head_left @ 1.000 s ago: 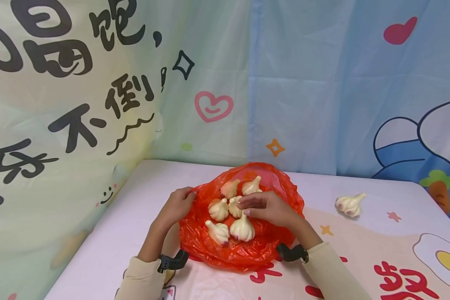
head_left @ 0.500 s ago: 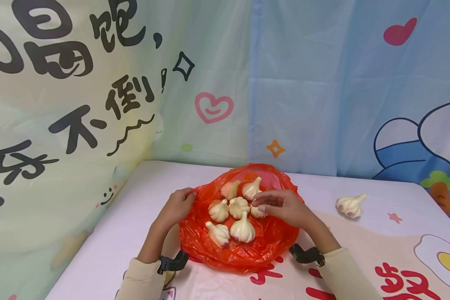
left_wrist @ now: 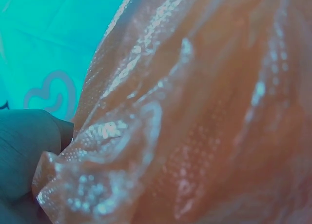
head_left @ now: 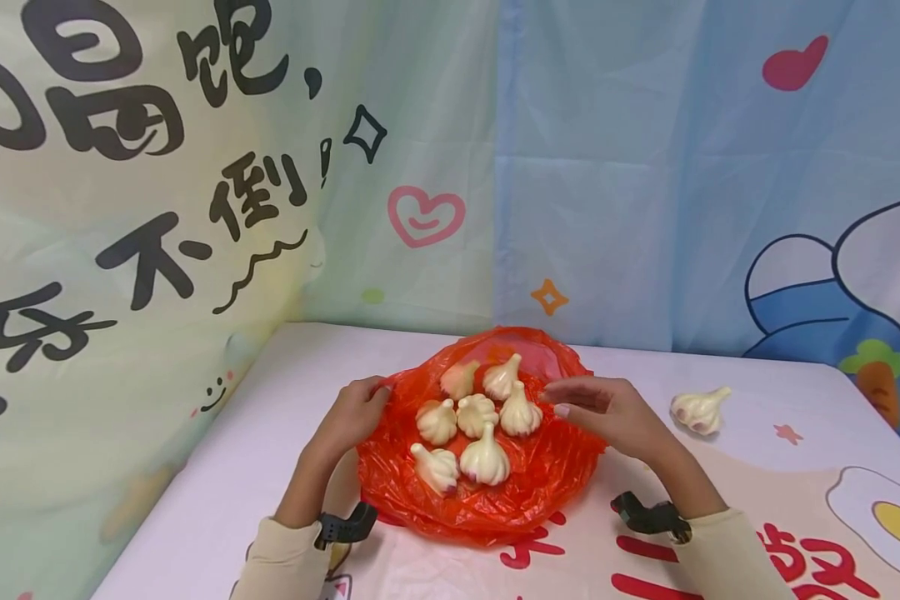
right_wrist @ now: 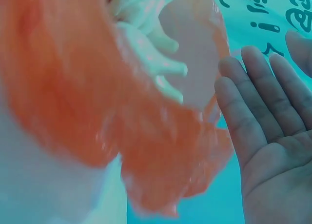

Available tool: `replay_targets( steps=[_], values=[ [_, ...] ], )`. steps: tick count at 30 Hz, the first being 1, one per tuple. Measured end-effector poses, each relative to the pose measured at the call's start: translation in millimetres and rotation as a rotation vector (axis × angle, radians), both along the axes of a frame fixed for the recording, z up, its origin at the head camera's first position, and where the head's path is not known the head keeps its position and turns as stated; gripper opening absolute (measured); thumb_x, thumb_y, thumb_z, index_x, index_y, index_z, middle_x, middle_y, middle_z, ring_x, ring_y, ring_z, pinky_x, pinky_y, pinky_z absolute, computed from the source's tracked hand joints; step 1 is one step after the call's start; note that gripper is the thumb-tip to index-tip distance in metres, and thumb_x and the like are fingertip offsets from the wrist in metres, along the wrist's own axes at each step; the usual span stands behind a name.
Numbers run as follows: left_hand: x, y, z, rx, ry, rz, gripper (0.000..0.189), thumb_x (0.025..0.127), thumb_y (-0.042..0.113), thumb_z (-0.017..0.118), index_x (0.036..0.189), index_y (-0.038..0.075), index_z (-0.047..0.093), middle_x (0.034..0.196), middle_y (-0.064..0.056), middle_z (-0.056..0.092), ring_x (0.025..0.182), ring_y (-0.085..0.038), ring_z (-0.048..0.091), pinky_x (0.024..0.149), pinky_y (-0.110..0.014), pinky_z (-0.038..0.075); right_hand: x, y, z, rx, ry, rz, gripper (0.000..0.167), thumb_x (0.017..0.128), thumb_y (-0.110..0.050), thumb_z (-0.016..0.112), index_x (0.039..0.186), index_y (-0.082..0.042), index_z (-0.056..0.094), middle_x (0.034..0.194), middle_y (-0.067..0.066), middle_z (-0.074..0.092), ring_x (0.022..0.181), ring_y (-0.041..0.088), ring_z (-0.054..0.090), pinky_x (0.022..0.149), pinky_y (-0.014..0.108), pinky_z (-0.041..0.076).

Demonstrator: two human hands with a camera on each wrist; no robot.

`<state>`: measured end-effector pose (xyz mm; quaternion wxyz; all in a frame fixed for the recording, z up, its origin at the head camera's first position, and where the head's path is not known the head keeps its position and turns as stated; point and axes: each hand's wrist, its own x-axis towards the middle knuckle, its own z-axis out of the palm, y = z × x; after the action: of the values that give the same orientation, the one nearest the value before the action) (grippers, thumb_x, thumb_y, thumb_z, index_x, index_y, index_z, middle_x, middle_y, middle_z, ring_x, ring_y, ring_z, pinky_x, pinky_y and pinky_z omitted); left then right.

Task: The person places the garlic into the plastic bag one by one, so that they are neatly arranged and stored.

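A red plastic bag [head_left: 450, 521] lies spread on the table with its mouth facing up. Several garlic bulbs [head_left: 485, 457] sit inside it, white with purplish bases. At the bag's left rim, my left hand [head_left: 354, 414] pinches the plastic between thumb and fingers; in the left wrist view the crinkled film fills most of the picture beside the thumb. My right hand [head_left: 607, 412] hovers over the bag's right edge, fingers extended and holding nothing. Its bare palm shows in the right wrist view. One more garlic bulb [head_left: 701, 410] rests on the table, to the right of that hand.
The white table [head_left: 330, 350] has a printed cover with a fried egg drawing [head_left: 888, 517] at right. Behind it hangs a printed cloth backdrop [head_left: 585, 167], which also runs along the left side. A black camera is strapped to each wrist.
My right hand has moved right, from over the middle of the bag to its right edge, leaving a garlic bulb in view among the others. The left hand stays at the rim.
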<state>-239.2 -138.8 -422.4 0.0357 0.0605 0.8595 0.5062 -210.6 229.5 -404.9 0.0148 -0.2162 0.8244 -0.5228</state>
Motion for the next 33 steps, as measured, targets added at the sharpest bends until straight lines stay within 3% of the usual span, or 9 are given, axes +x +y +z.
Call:
replay_targets(
  steps=[7, 17, 27, 30, 33],
  values=[
    [0.9, 0.5, 1.5, -0.003, -0.002, 0.002, 0.025, 0.102, 0.020, 0.047, 0.112, 0.005, 0.065, 0.092, -0.009, 0.066, 0.068, -0.023, 0.067, 0.061, -0.034, 0.058, 13.3, 21.0, -3.0, 0.028, -0.027, -0.072, 0.033, 0.092, -0.018, 0.067, 0.122, -0.004, 0.066, 0.114, 0.010, 0.068, 0.105, 0.020, 0.066, 0.081, 0.031, 0.055],
    [1.5, -0.3, 0.7, -0.036, -0.006, 0.022, 0.026, 0.102, 0.021, 0.047, 0.111, 0.006, 0.066, 0.092, -0.008, 0.066, 0.070, -0.023, 0.065, 0.062, -0.034, 0.058, 25.0, 59.0, -10.0, 0.153, 0.061, -0.256, 0.037, 0.093, -0.027, 0.066, 0.125, -0.007, 0.065, 0.121, 0.008, 0.066, 0.106, 0.016, 0.065, 0.081, 0.027, 0.054],
    [0.4, -0.6, -4.2, -0.033, -0.012, 0.014, 0.026, 0.102, 0.021, 0.048, 0.114, 0.006, 0.065, 0.095, -0.009, 0.066, 0.072, -0.023, 0.065, 0.064, -0.034, 0.058, 34.6, 96.2, -20.5, 0.206, 0.039, -0.394, 0.039, 0.096, -0.027, 0.063, 0.127, -0.004, 0.062, 0.121, 0.016, 0.065, 0.098, -0.015, 0.054, 0.075, 0.014, 0.050],
    [-0.1, 0.7, -3.9, -0.038, 0.000, 0.011, 0.026, 0.101, 0.021, 0.048, 0.113, 0.006, 0.066, 0.094, -0.008, 0.066, 0.072, -0.023, 0.065, 0.064, -0.034, 0.058, 35.6, 106.3, -21.8, 0.244, 0.010, -0.472, 0.042, 0.097, -0.033, 0.061, 0.128, -0.004, 0.062, 0.122, 0.018, 0.064, 0.105, 0.003, 0.060, 0.073, 0.015, 0.052],
    [-0.5, 1.5, -3.5, -0.033, 0.008, 0.005, 0.026, 0.102, 0.021, 0.048, 0.113, 0.006, 0.066, 0.094, -0.008, 0.066, 0.072, -0.023, 0.065, 0.064, -0.034, 0.058, 36.9, 117.1, -23.3, 0.273, -0.032, -0.546, 0.050, 0.096, -0.040, 0.059, 0.129, -0.001, 0.061, 0.127, 0.023, 0.060, 0.117, 0.034, 0.056, 0.072, 0.020, 0.054]
  ],
)
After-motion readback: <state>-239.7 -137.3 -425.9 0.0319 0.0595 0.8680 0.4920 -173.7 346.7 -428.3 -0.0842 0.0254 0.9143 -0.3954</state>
